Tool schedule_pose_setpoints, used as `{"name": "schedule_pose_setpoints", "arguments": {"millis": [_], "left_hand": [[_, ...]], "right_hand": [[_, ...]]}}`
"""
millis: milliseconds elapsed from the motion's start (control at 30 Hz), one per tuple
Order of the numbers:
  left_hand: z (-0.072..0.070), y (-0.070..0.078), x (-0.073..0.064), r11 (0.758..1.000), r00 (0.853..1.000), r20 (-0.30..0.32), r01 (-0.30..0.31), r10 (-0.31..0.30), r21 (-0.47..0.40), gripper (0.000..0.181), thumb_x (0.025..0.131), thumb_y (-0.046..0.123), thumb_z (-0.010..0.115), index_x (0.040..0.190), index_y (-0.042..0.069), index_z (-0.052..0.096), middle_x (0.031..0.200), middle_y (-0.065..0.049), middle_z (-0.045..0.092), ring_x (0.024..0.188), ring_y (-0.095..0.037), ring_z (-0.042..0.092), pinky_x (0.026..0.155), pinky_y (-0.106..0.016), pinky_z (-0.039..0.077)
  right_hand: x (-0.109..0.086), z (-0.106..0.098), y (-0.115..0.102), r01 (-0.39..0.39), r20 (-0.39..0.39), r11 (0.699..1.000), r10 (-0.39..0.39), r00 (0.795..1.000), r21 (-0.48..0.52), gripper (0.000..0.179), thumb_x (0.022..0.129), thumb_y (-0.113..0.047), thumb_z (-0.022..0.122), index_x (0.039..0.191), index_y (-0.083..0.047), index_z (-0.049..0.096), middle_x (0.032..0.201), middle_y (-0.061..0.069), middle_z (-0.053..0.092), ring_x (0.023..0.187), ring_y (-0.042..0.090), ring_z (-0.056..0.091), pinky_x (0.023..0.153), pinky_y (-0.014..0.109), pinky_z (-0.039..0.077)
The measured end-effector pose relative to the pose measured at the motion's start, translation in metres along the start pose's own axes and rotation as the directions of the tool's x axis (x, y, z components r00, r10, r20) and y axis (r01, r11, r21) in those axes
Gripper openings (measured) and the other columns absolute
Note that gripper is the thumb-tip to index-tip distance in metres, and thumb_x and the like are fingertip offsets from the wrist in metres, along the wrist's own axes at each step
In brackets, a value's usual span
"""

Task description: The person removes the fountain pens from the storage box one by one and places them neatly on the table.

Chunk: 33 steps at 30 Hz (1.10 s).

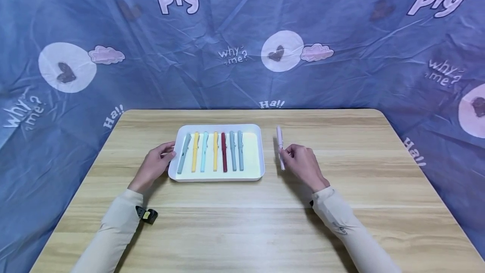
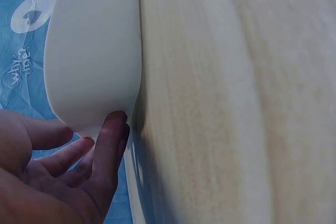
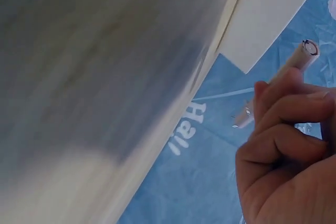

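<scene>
A white tray point(image 1: 217, 178) stands on the table with several pens lying side by side in its left and middle part. My left hand point(image 1: 153, 162) holds the tray's left end, thumb at the rim; in the left wrist view its fingertips meet the outer wall of the tray point(image 2: 94, 51). To the right of the tray, my right hand point(image 1: 302, 164) pinches a pale pink pen point(image 1: 279, 135) between thumb and fingers. The right wrist view shows this pen point(image 3: 300, 59) slanting, one end pointing up right, above the tabletop's edge.
In the tray are a dark red pen point(image 1: 224, 155), a yellow pen point(image 1: 195, 153), a second yellow pen point(image 1: 215, 153), a light blue pen point(image 1: 203, 155) and grey-blue pens. The wooden table point(image 1: 235, 222) ends at a blue printed cloth point(image 1: 227, 20) behind and at both sides.
</scene>
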<state>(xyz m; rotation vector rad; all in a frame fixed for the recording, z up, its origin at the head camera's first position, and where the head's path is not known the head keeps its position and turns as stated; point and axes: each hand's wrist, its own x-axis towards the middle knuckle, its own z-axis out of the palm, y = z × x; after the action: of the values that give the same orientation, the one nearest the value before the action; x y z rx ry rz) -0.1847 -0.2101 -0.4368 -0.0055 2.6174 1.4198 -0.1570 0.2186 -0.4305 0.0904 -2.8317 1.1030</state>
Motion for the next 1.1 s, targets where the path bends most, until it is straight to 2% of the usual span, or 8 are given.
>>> {"name": "schedule_pose_setpoints", "arguments": {"millis": [267,467,800,1100], "left_hand": [[-0.002,-0.001,-0.001,1.0,1.0,-0.005,0.019,-0.019,0.005,0.048,0.111,0.014,0.048,0.155,-0.004,0.043,0.144,-0.028,0.052,0.128,-0.039,0.053,0.102,-0.046,0.048],[-0.002,-0.002,0.0,1.0,1.0,-0.011,0.006,-0.006,0.008,0.047,0.111,0.013,0.049,0.154,-0.004,0.043,0.143,-0.029,0.053,0.127,-0.04,0.054,0.103,-0.046,0.047],[-0.001,-0.001,0.0,1.0,1.0,-0.002,0.002,-0.002,0.001,0.047,0.111,0.013,0.048,0.154,-0.004,0.044,0.142,-0.028,0.053,0.125,-0.037,0.055,0.093,-0.033,0.051],[0.0,-0.003,0.001,1.0,1.0,-0.001,0.007,-0.007,0.011,0.047,0.111,0.013,0.048,0.154,-0.004,0.044,0.142,-0.028,0.054,0.126,-0.038,0.055,0.1,-0.044,0.049]], "right_hand": [[0.002,-0.007,0.008,-0.006,0.1,0.997,0.013,0.995,-0.072,0.026,0.104,-0.017,0.063,0.086,-0.001,0.07,0.066,0.001,0.062,0.054,0.016,0.046,0.049,0.03,0.038],[0.007,-0.007,0.01,-0.006,0.136,0.993,0.023,0.99,-0.119,0.029,0.105,-0.02,0.061,0.081,-0.004,0.068,0.064,0.002,0.056,0.054,0.017,0.044,0.05,0.031,0.036],[0.017,-0.002,0.014,0.002,0.18,0.978,0.037,0.983,-0.21,0.03,0.105,-0.019,0.061,0.079,-0.005,0.066,0.066,0.004,0.056,0.057,0.018,0.05,0.05,0.031,0.04],[0.024,0.0,0.014,-0.017,0.229,0.974,0.069,0.971,-0.226,0.029,0.106,-0.02,0.058,0.083,-0.004,0.065,0.069,0.006,0.056,0.06,0.02,0.051,0.053,0.031,0.042]]}}
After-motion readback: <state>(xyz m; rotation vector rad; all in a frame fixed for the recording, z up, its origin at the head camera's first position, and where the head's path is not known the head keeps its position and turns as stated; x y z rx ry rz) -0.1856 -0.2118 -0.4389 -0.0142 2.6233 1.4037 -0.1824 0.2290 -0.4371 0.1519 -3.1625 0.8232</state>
